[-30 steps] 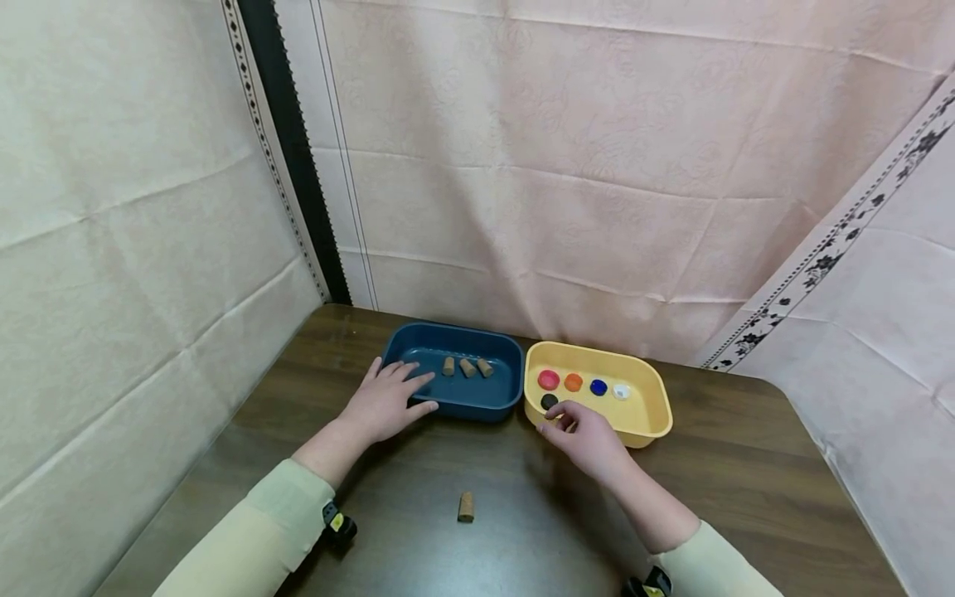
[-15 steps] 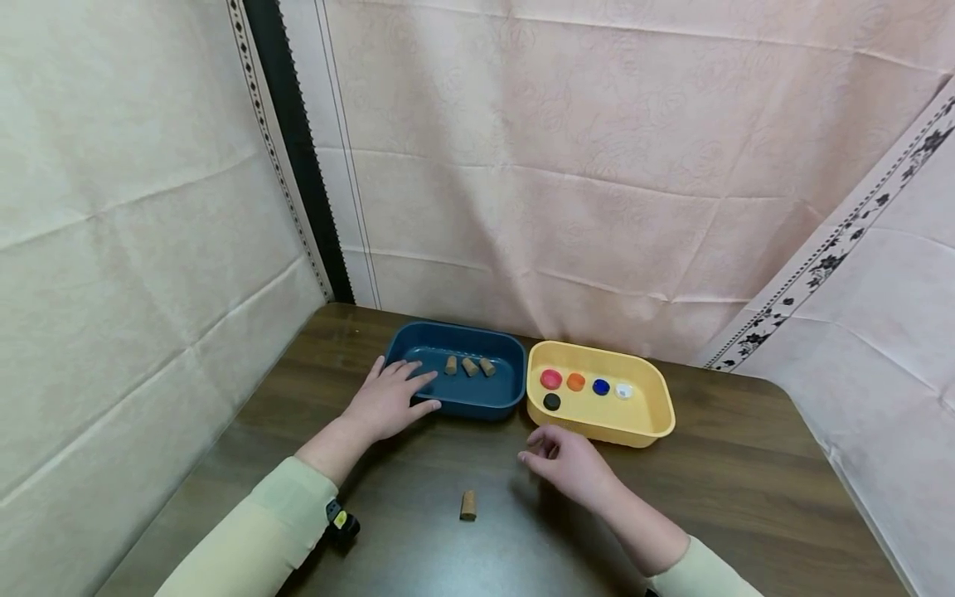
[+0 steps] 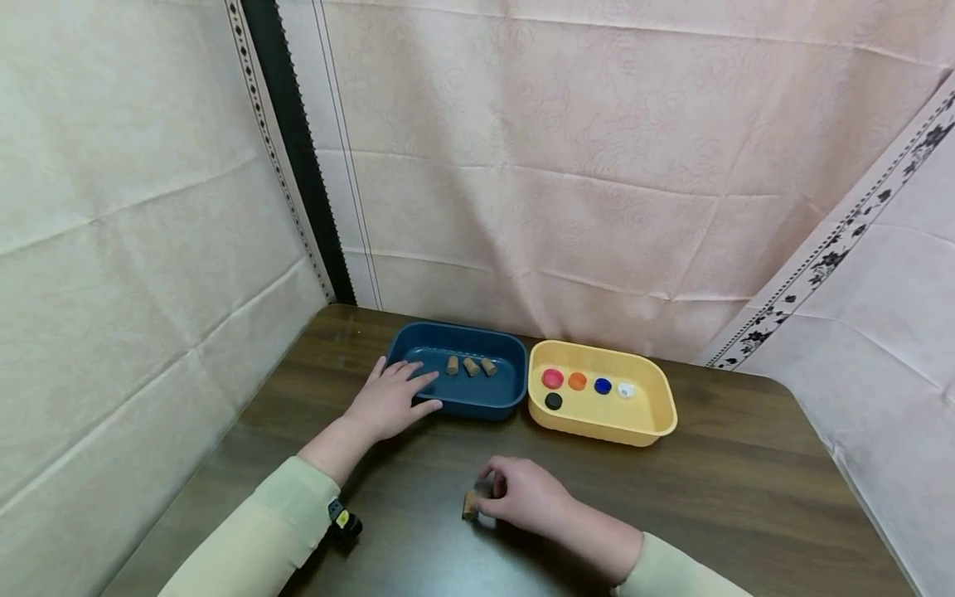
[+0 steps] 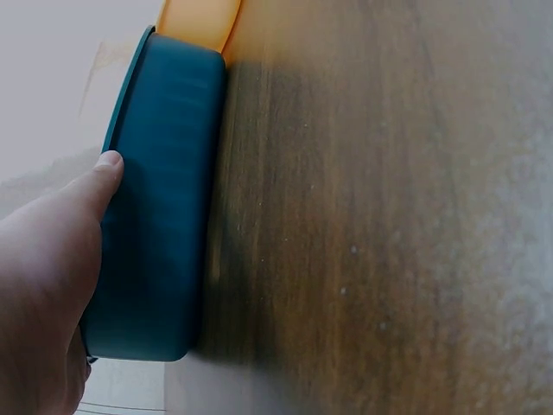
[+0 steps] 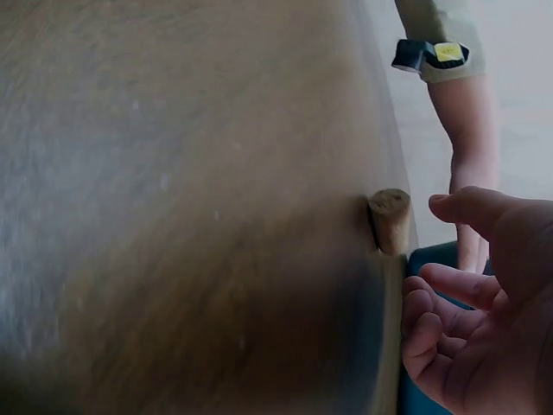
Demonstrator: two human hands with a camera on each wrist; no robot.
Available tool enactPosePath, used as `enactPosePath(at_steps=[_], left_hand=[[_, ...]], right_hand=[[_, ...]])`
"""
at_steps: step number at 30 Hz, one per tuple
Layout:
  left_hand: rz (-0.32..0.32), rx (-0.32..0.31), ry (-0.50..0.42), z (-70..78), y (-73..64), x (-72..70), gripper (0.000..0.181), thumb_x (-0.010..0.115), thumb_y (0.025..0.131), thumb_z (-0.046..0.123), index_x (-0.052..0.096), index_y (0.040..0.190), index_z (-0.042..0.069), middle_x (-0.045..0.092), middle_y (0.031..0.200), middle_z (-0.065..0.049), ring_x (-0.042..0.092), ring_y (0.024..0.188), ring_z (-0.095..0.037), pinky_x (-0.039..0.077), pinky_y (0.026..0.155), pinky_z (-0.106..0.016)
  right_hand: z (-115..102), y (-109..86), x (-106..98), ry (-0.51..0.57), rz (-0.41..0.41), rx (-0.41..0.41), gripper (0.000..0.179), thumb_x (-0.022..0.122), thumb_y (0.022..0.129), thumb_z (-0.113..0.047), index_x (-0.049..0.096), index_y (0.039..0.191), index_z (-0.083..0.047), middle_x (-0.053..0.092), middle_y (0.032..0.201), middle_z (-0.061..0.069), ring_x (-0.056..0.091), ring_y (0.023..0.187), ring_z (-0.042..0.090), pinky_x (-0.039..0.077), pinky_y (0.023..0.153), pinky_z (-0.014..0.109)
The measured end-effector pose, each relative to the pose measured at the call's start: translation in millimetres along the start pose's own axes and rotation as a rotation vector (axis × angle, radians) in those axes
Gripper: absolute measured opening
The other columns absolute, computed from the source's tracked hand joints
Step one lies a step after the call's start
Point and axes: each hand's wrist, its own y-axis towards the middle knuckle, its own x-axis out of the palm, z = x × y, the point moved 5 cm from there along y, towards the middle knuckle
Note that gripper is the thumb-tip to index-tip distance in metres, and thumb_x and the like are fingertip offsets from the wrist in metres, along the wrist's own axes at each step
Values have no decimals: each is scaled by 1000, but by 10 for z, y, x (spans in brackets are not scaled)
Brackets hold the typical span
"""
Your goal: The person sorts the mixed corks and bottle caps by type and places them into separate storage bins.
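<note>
My left hand [image 3: 384, 404] rests on the near left side of the dark blue tray [image 3: 515, 377], fingers spread and straight. In the left wrist view its thumb [image 4: 108, 164] lies at the rim of that tray. Inside it sit three small corks [image 3: 471, 366]. Another cork [image 3: 468, 504] stands by itself on the table. My right hand [image 3: 528, 497] is close beside this lone cork, thumb and forefinger apart and nothing held between them. The right wrist view shows the same cork [image 5: 391, 220] just past the gap between thumb and curled fingers.
A yellow tray [image 3: 656, 414] stands right of the blue one. In it lie several round caps: red [image 3: 552, 379], orange [image 3: 577, 381], blue [image 3: 603, 385], white [image 3: 625, 390] and black [image 3: 553, 401]. Pale cloth [image 3: 559, 166] hangs behind the wooden table [image 3: 731, 464].
My right hand has moved from over the yellow tray, toward me and to the left, down beside the lone cork. The black cap stays in the yellow tray. My left hand has kept its place.
</note>
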Motion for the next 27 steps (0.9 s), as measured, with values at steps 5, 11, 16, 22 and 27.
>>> enactPosePath(at_steps=[5, 11, 16, 22, 27], left_hand=[[9, 1, 12, -5, 13, -1, 69, 38, 96, 70, 43, 151, 29, 38, 157, -8, 30, 145, -33, 7, 118, -61], [10, 0, 3, -11, 12, -12, 69, 38, 96, 70, 43, 151, 29, 38, 157, -8, 31, 145, -33, 6, 118, -61], [11, 1, 13, 17, -16, -15, 70, 39, 95, 70, 44, 151, 28, 39, 156, -8, 32, 144, -33, 9, 118, -62], [1, 5, 5, 24, -23, 15, 70, 38, 95, 71, 45, 151, 29, 39, 156, -9, 32, 144, -34, 9, 117, -62], [8, -2, 3, 3, -5, 7, 68, 40, 96, 69, 45, 150, 29, 39, 156, -8, 31, 144, -34, 8, 118, -61]], right_hand=[[-47, 32, 78, -28, -32, -3, 32, 76, 85, -45, 68, 107, -23, 59, 73, -9, 55, 62, 10, 46, 55, 27], [-68, 56, 135, -51, -55, -4, 31, 77, 85, -40, 68, 108, -22, 58, 71, -8, 54, 61, 9, 46, 55, 27], [-55, 58, 167, -66, -63, -7, 29, 77, 85, -39, 68, 106, -22, 57, 71, -9, 53, 61, 9, 45, 55, 26], [-26, 33, 179, -51, -61, 3, 27, 77, 85, -40, 68, 104, -23, 57, 71, -8, 53, 60, 9, 45, 54, 27], [-30, 36, 116, -8, -48, 3, 28, 75, 86, -43, 69, 104, -23, 59, 71, -8, 54, 60, 10, 46, 54, 27]])
